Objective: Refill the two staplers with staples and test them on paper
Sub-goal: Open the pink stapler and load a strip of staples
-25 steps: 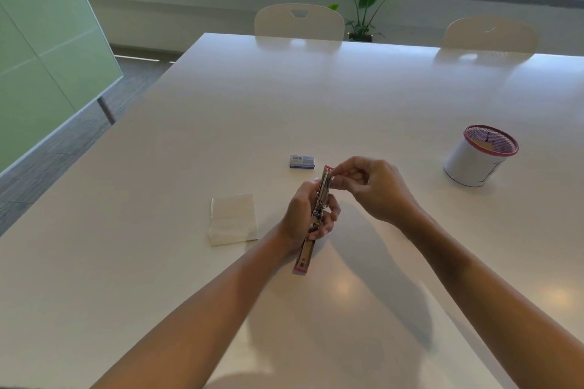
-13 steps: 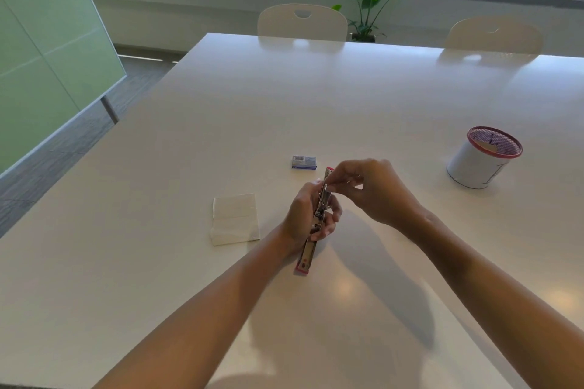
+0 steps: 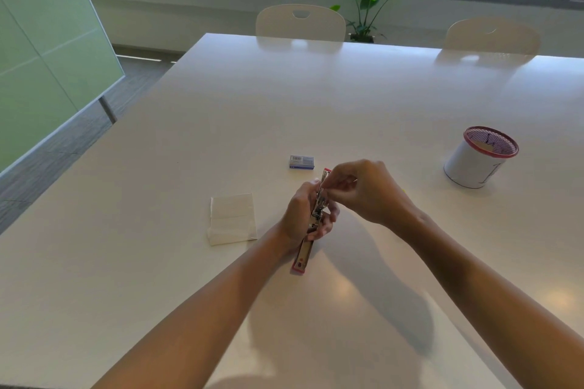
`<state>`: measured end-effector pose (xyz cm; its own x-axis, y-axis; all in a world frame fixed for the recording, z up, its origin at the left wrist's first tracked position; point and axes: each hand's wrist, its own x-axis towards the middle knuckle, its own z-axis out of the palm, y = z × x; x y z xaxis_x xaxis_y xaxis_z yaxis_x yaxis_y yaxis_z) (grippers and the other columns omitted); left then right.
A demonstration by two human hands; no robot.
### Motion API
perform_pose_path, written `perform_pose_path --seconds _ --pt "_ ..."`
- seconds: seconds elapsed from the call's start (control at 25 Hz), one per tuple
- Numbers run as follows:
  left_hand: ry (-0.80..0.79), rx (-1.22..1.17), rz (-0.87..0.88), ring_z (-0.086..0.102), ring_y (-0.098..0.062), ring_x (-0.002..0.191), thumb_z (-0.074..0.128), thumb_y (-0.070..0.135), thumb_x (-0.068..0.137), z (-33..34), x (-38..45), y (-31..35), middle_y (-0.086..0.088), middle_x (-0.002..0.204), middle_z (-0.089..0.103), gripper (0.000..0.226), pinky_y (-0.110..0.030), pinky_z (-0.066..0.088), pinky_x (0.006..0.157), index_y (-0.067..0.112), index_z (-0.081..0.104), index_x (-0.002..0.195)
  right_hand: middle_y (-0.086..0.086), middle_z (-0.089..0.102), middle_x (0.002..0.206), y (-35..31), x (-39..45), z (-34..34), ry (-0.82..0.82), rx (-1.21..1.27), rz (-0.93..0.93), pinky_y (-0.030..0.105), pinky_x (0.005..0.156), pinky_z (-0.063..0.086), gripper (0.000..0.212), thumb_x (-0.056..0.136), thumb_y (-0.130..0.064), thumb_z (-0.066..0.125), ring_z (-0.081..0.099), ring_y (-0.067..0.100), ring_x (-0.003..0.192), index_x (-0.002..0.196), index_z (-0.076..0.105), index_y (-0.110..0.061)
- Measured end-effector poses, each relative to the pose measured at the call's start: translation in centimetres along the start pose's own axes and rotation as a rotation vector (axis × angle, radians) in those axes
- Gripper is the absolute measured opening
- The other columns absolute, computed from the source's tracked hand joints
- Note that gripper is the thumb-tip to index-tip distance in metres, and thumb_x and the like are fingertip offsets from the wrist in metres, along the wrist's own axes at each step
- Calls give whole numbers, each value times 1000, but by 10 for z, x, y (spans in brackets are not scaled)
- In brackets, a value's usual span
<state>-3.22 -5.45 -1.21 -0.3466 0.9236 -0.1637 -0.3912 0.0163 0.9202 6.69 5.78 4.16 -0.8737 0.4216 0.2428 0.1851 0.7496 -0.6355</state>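
A pink and metal stapler (image 3: 304, 254) is swung open flat, its near end resting on the white table (image 3: 158, 262). My left hand (image 3: 300, 215) grips its middle. My right hand (image 3: 363, 193) pinches at the stapler's far upper end, fingers together over the metal channel; whether staples are between the fingertips is too small to tell. A small blue staple box (image 3: 302, 162) lies just beyond the hands. A folded white paper (image 3: 232, 218) lies to the left of the stapler. Only one stapler is in sight.
A white cylindrical holder with a red mesh rim (image 3: 480, 161) stands at the right. Two pale chairs (image 3: 300, 22) sit at the table's far edge, with a potted plant (image 3: 368, 6) behind. A green glass partition (image 3: 47, 57) stands to the left.
My right hand has shifted slightly along the stapler's upper end, fingers still pinched there. My left hand keeps the same hold.
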Motion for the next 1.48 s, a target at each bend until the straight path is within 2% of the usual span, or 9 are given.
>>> perform_pose_path --seconds 0.16,0.32,0.44,0.64,0.84,1.04,1.24,1.36,1.48 --pt "-3 -2 3 41 -11 33 13 35 107 1 0 1 -14 67 49 48 -15 21 30 3 49 102 -13 74 76 0 2 1 -6 -14 -4 9 67 54 8 80 -14 79 70 -6 70 86 78 -20" --pt "-5 -11 5 40 -11 32 14 34 107 2 -2 2 -16 67 47 50 -15 20 30 4 50 93 -11 73 73 2 3 1 20 60 93 6 60 49 9 77 -19 84 69 -5 67 83 77 -20" --pt "-10 -13 -6 39 -11 31 13 34 107 3 -2 4 -16 68 46 49 -16 19 30 2 50 102 -14 72 76 4 2 0 -3 38 90 6 62 50 7 80 -24 81 68 -7 72 85 78 -22" --pt "-4 -9 -17 40 -12 32 13 36 106 1 -1 3 -15 67 47 50 -17 19 31 1 49 113 -11 65 95 12 -7 -3 32 -123 -117 13 67 52 12 91 -16 70 63 0 79 96 76 -25" --pt "-25 24 -11 41 -12 33 12 37 106 0 -2 2 -15 65 49 58 -23 17 34 -2 54 96 -2 60 116 19 -15 -3 -77 -281 -367 23 82 52 19 96 -15 60 58 11 101 103 75 -26" --pt "-42 17 -13 42 -11 34 15 37 106 -2 1 -2 -16 70 48 54 -26 14 37 -2 52 107 2 59 121 25 -4 -7 -4 -353 -377 29 82 55 20 96 -16 58 57 13 101 103 74 -23" --pt "-110 77 83 44 -10 36 44 35 91 -8 4 -4 -11 70 52 42 -20 25 33 10 53 123 -1 59 119 31 3 -7 0 -349 -347 22 83 51 25 97 -9 55 54 10 103 99 75 -24" --pt "-143 97 104 41 -11 35 53 34 83 -10 5 -5 -10 70 52 53 -19 25 32 5 51 128 -3 58 111 35 4 -5 44 -211 -259 11 83 42 35 97 2 49 53 8 104 95 76 -21" --pt "-167 95 100 42 -10 36 56 34 81 -12 6 -7 -7 71 52 60 -17 29 32 4 48 133 -4 58 108 40 5 -8 74 -190 -215 11 83 39 36 98 1 46 53 10 104 95 76 -19"
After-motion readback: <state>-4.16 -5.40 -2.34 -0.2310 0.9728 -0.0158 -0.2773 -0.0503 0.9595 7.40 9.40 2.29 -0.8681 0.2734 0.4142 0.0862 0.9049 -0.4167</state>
